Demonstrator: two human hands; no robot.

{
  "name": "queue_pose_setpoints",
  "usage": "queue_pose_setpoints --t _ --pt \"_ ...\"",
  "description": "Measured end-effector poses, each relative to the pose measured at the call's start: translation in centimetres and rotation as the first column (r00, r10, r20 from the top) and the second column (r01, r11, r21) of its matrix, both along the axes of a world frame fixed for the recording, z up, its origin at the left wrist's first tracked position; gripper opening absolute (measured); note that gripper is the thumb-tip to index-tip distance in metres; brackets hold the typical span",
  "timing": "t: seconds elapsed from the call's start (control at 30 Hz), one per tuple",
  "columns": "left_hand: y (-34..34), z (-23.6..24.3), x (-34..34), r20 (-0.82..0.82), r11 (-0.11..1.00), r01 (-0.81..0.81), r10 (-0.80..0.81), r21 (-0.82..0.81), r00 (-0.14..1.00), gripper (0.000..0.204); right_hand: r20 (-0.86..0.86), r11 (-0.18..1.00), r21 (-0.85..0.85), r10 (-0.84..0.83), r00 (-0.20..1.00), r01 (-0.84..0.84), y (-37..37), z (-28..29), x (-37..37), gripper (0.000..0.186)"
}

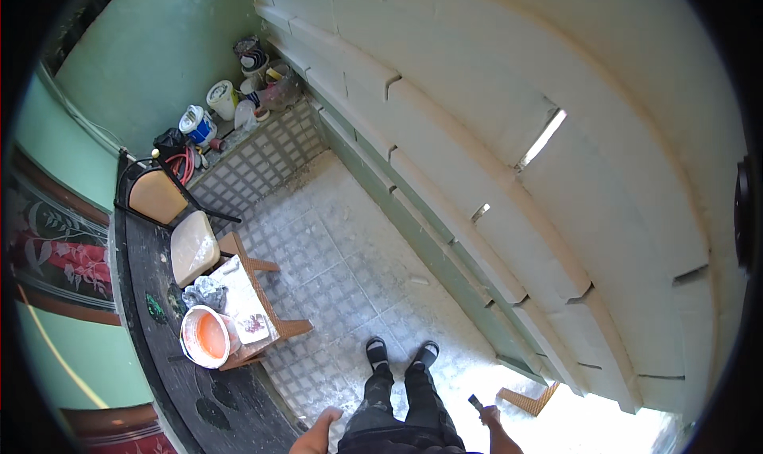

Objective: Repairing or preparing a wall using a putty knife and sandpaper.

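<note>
My left hand [327, 418] hangs at the lower edge beside my left leg, with nothing visible in it and its fingers loosely held. On the other side, my right hand [490, 416] is closed around a short dark flat tool [475, 402]. The tool's flat end points up and left; whether it is a brush or a scraper I cannot make out. Both hands are away from the wall and the furniture. Left of me, a white bucket [234, 339] with orange inside stands by a wooden chair [297, 327] that bears a white tray [262, 334] and a grey crumpled cloth [204, 293].
A pale panelled wall [445, 144] with ledges and narrow slots runs along the right. A metal-framed chair [157, 197] stands at left, near a tiled ledge [262, 156] holding paint buckets [222, 100] and a red hose [182, 166]. Dust covers the tiled floor [334, 271].
</note>
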State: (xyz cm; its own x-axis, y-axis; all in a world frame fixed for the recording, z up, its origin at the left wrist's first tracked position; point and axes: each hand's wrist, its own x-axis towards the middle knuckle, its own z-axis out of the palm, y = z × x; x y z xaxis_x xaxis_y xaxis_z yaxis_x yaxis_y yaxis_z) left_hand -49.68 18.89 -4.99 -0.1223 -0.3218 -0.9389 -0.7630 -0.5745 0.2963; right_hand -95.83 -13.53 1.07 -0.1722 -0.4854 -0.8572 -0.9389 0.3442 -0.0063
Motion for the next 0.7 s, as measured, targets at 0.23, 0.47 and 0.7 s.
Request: queue_pose_setpoints --t 0.23,0.47,0.7 --pt "-22.0 4.0 5.5 -0.08 0.56 -0.618 0.702 -0.552 0.708 0.051 0.208 0.942 -0.333 0.03 0.978 0.042 -4.2 1.6 8.8 0.03" --pt "-29.3 9.1 5.6 -0.136 0.534 -0.547 0.625 -0.645 0.769 0.049 0.186 0.961 -0.26 -0.046 0.981 0.095 -3.6 1.0 8.3 0.04" --pt "-14.2 2.1 5.4 0.136 0.805 -0.282 0.405 -0.522 0.904 0.042 0.118 0.964 -0.244 0.141 0.983 -0.109 0.1 -1.1 5.2 0.037"
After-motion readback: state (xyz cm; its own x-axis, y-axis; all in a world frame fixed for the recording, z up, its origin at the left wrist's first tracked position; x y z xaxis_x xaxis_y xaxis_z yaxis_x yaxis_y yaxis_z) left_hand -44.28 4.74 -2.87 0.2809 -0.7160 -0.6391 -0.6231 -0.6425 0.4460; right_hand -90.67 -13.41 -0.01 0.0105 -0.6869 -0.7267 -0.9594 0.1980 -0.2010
